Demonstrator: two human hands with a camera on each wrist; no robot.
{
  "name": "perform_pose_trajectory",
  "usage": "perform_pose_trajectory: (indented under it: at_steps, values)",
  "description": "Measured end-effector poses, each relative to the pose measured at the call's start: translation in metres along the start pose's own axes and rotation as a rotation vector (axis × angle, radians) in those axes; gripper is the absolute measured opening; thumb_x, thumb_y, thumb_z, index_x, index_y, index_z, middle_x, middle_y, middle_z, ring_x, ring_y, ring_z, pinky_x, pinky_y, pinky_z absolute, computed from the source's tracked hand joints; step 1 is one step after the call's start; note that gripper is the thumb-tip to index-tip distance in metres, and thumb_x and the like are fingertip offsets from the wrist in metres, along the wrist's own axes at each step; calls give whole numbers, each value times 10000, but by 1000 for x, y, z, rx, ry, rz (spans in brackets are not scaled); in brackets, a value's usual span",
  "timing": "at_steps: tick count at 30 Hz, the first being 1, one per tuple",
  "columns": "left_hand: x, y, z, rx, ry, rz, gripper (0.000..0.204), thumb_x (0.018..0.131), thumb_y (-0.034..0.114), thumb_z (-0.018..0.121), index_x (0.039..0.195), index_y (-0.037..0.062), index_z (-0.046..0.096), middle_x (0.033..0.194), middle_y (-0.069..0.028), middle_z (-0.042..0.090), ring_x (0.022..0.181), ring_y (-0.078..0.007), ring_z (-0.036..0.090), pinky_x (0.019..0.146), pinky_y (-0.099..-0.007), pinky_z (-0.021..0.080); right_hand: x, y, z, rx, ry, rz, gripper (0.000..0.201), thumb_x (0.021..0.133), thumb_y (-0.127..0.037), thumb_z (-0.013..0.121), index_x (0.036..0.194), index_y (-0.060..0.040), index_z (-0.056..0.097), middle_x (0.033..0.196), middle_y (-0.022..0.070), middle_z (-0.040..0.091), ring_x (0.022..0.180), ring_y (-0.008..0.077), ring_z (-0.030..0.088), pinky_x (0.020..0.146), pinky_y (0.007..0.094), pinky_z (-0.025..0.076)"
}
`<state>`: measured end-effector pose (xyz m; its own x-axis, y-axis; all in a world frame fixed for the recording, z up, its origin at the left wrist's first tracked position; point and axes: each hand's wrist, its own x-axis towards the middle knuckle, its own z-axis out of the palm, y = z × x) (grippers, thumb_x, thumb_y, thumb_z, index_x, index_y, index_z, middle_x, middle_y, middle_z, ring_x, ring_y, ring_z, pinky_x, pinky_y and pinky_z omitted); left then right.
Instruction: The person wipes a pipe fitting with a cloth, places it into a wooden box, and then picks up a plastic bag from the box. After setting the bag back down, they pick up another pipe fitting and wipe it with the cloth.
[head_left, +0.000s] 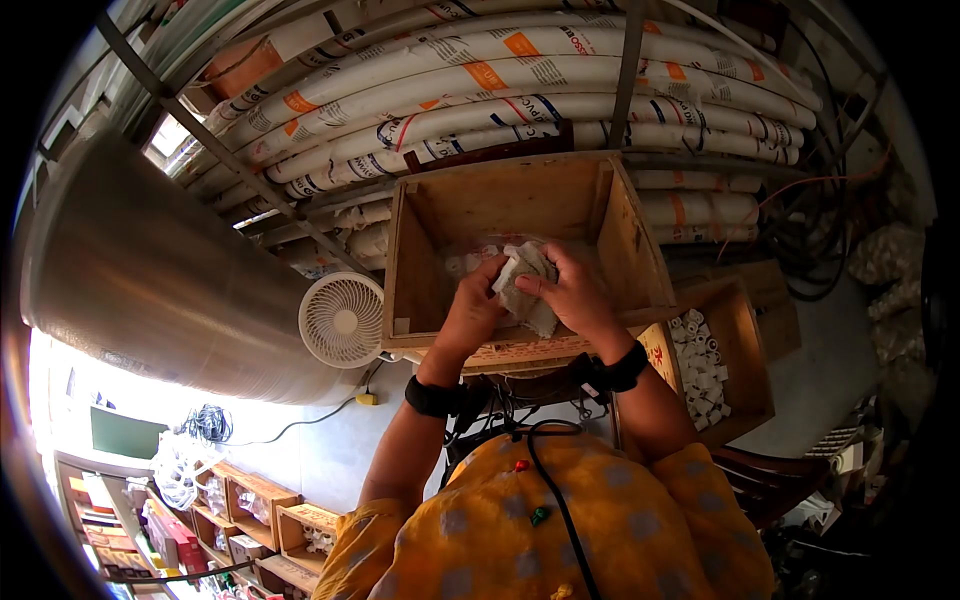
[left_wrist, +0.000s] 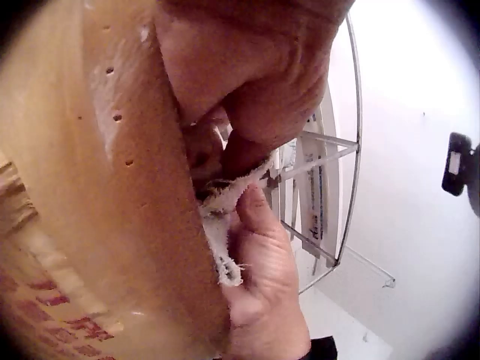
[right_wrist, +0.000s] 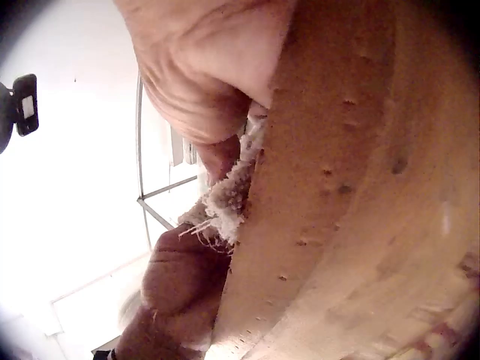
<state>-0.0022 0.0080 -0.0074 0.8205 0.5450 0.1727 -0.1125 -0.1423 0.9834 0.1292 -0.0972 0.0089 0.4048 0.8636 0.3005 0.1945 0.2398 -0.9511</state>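
A frayed whitish cloth (head_left: 538, 314) is bunched between both hands over the front part of a wooden box (head_left: 640, 235). My left hand (head_left: 474, 312) grips its left side with bent fingers. From the right, my right hand (head_left: 580, 298) pinches it, the thumb lying across the top. Both wrist views show the cloth's ragged edge (right_wrist: 229, 199) between the hands, close by the box's front wall (left_wrist: 142, 187). Whether something is wrapped inside the cloth I cannot tell. Small pale items in clear plastic (head_left: 468, 258) lie on the box floor behind the hands.
A white fan (head_left: 342, 318) stands left of the box. To the right, another wooden box (head_left: 745, 375) holds several white pipe fittings (head_left: 700, 365). Stacked wrapped pipes (head_left: 480, 80) lie on a rack behind, and a large shiny roll (head_left: 150, 270) takes up the left side.
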Motion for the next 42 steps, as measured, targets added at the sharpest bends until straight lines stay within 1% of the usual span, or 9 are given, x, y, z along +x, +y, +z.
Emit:
perform_pose_trajectory:
  at_steps: [3,12,18,21,24,29,33,35,42]
  values:
    - [-2,-9,-2,101,53,60,471,748,-65,527,1216,-35,481,1054,-81,582,923,-159,547,826,-263,441,1,0,0,-10,-14,9,356,880,-244,618,1105,21,541,963,71,617,844,111,550,750,267,453]
    - [-4,15,-1,-108,53,-200,475,762,-36,540,1231,-35,458,1040,-88,580,879,-120,548,766,-247,454,5,30,-5,232,23,129,338,911,-256,569,1097,26,545,928,53,605,832,83,540,724,252,451]
    - [-7,9,7,86,123,6,450,755,-54,537,1200,-11,482,917,-52,568,773,-89,521,692,-228,452,3,7,0,178,-2,79,329,876,-254,627,1051,15,556,937,32,597,836,77,528,734,240,446]
    - [-9,13,4,140,92,-70,479,747,-58,495,1222,-8,462,1015,-39,563,918,-114,538,810,-239,434,3,9,0,163,-19,89,332,870,-256,636,1041,17,556,921,35,599,831,79,525,732,240,443]
    - [-7,8,2,25,106,-40,417,785,-10,570,1194,-9,486,852,-29,561,737,-88,514,675,-235,446,3,14,-2,133,-12,95,336,890,-278,604,1038,21,556,900,46,602,820,86,522,729,251,440]
    - [-1,7,0,-208,41,-171,383,844,86,605,1198,-10,495,826,-20,577,727,-82,514,661,-228,431,3,15,0,124,69,4,344,928,-308,534,1027,21,560,875,59,602,785,101,513,715,271,435]
    - [-1,18,-1,-195,7,-226,394,841,92,612,1207,0,500,811,-10,576,732,-72,518,645,-225,429,2,19,-4,134,91,67,313,927,-271,535,1038,20,565,893,62,610,783,106,519,707,268,433]
    - [-2,18,1,-94,33,-168,404,834,83,612,1212,-5,498,814,-11,577,733,-72,517,637,-227,430,4,34,-8,202,88,152,314,917,-265,550,1048,20,567,898,62,615,787,104,525,704,265,434]
    - [-7,6,8,67,140,45,426,819,63,605,1221,-23,492,832,-26,589,717,-81,519,638,-215,434,4,15,0,54,27,31,368,889,-292,592,1072,26,563,919,68,618,815,102,534,715,265,442]
